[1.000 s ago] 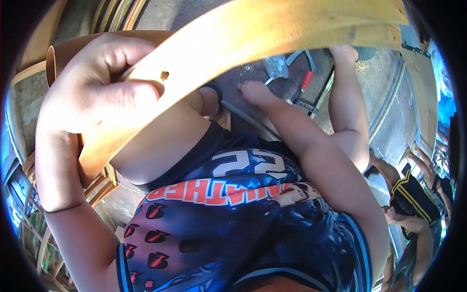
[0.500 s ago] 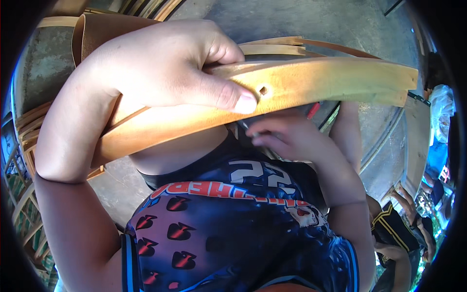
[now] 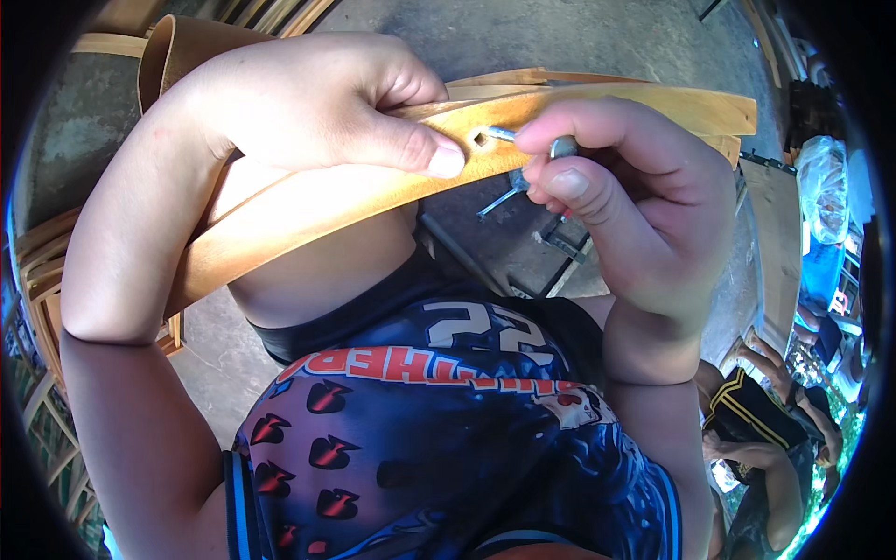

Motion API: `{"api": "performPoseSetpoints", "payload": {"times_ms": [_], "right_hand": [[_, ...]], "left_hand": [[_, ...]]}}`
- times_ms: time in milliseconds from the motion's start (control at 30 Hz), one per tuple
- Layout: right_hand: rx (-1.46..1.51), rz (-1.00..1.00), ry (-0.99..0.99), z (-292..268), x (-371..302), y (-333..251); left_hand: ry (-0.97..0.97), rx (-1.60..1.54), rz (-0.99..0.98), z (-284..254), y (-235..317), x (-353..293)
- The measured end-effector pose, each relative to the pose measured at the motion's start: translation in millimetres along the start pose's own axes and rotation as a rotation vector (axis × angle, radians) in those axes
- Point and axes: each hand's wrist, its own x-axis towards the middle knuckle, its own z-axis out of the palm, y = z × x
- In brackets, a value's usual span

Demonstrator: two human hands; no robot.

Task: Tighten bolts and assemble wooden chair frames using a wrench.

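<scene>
A curved, light-brown wooden piece [image 3: 308,219] lies across the front of my body, rising to the right. My left hand [image 3: 308,112] is closed over it, with the thumb pressed on its face beside a small squarish hole [image 3: 481,139]. Between thumb and fingertips, my right hand [image 3: 644,196] pinches a metal bolt [image 3: 563,147] with a rounded head. The bolt's shiny tip points left, close to the right side of the hole; contact with the rim cannot be made out. Part of its shank is hidden behind my index finger.
Behind the held piece lie more curved wooden strips [image 3: 509,78]. A rolled brown sheet [image 3: 173,56] stands at upper left, and stacked wooden parts [image 3: 47,252] are at far left. Metal tools [image 3: 565,247] rest below my right hand. Another person [image 3: 761,429] is at lower right.
My right hand has risen from below the wooden piece to its hole, and the bolt now shows in the fingers. The piece and my left hand have shifted slightly left.
</scene>
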Motion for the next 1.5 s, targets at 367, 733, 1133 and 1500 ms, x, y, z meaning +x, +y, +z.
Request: {"api": "performPoseSetpoints", "payload": {"times_ms": [367,733,1133,1500], "right_hand": [[-0.159,-0.038,-0.116,-5.0,6.5,-1.8],[-0.396,-0.148,-0.109,9.6,13.7,4.7],[-0.54,0.278,-0.044,1.3,23.3,-37.7],[-0.692,-0.054,-0.18,9.7,24.7,-9.8]], "left_hand": [[-0.028,-0.046,-0.064,1.6,4.5,1.9],[0.087,-0.097,0.113,10.6,-10.8,0.5],[0.123,0.035,0.144,21.0,-18.2,4.7],[-0.022,-0.154,-0.016,24.7,-27.8,1.9]]}}
